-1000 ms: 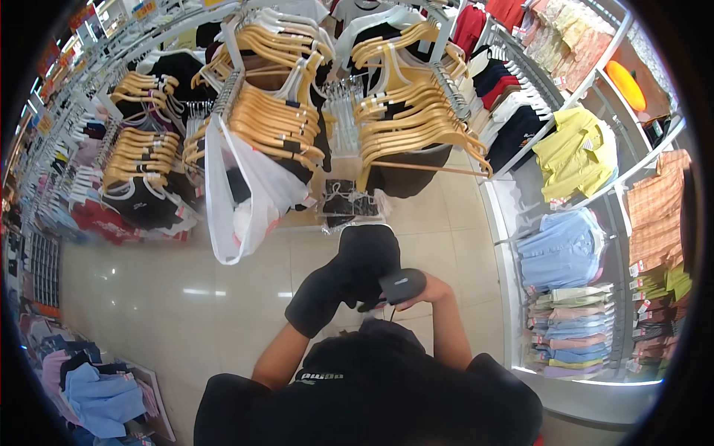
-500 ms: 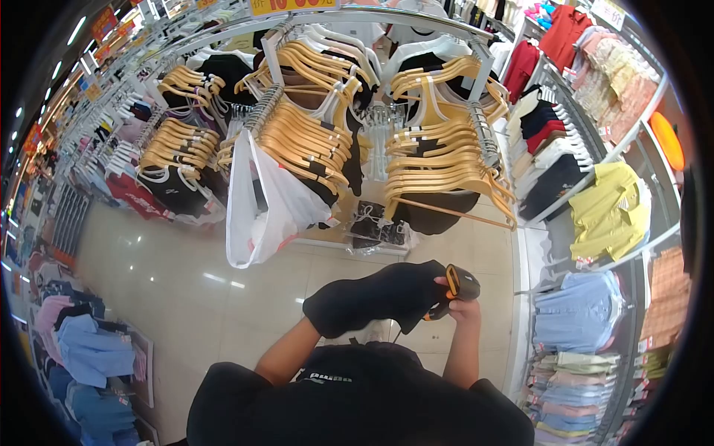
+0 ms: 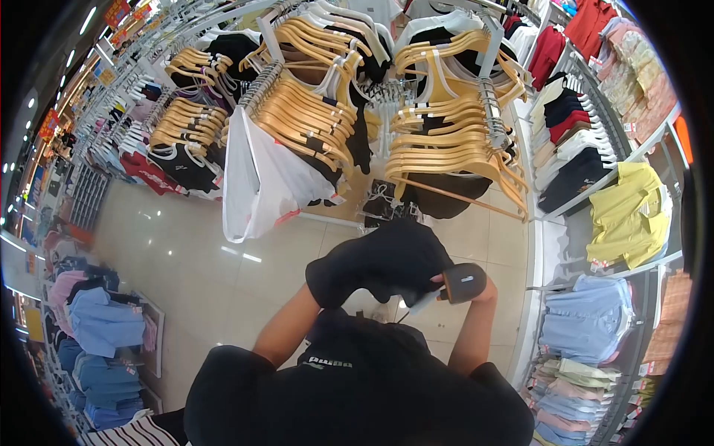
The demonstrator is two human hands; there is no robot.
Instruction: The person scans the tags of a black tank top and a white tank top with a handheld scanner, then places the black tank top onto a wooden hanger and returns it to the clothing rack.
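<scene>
A black garment [image 3: 379,260] is draped over my left hand and hides it; only the forearm shows below the cloth. My right hand [image 3: 488,291] is closed around a dark handheld barcode scanner [image 3: 465,284], with a fingertip showing at its left side. The scanner is beside the garment's right end. A pale tag [image 3: 424,303] shows between the garment and the scanner. Whether my left fingers grip the cloth from beneath cannot be seen.
Ahead is a rack with wooden hangers [image 3: 305,111] and a white plastic bag [image 3: 260,186] hanging from it. More wooden hangers [image 3: 446,152] project to the right. Shirts [image 3: 584,316] line the right wall; folded clothes [image 3: 108,323] are at the left.
The garment has lifted and bunched toward the rack. The scanner has turned, now showing its broad dark face, and a pale tag has come into sight beside it. The view has shifted slightly.
</scene>
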